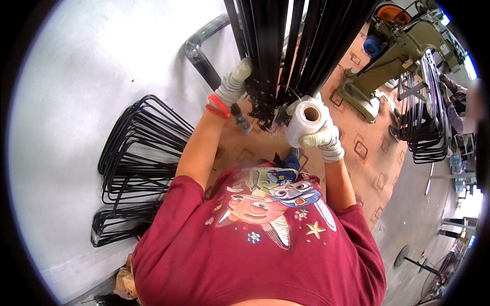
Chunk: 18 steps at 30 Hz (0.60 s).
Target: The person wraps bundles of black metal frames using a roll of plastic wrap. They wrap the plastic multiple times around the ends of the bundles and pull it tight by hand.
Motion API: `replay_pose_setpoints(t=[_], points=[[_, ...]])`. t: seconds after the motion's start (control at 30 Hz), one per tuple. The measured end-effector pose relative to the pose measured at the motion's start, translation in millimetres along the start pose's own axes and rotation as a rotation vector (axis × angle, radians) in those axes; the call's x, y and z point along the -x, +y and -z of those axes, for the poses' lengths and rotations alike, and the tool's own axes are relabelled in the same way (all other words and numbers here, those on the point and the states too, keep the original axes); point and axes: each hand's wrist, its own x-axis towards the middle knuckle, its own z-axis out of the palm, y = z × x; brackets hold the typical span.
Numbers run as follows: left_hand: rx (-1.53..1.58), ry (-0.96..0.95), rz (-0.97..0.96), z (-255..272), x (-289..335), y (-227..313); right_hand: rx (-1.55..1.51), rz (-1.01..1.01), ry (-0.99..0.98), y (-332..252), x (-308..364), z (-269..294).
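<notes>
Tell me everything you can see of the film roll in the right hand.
The film roll is a whitish, glossy cylinder, apparently plastic, wound on a brown tube that looks like cardboard. Its round end faces up toward the camera, showing the hollow tube. The gloved right hand grips it, with part of the glove across its lower side. It is beside the black bars, right of their lower ends. Whether film stretches from it to them is unclear.
</notes>
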Motion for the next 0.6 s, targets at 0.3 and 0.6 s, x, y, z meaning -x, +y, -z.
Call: replay_pose_setpoints(t=[0.3, 0.6], points=[[0.169, 0.163, 0.185, -8, 3, 12, -0.309, -0.101, -0.057, -11, 13, 24], [0.084, 0.417, 0.437, 92, 3, -48, -0.543, -0.028, 0.160, 18, 14, 48]])
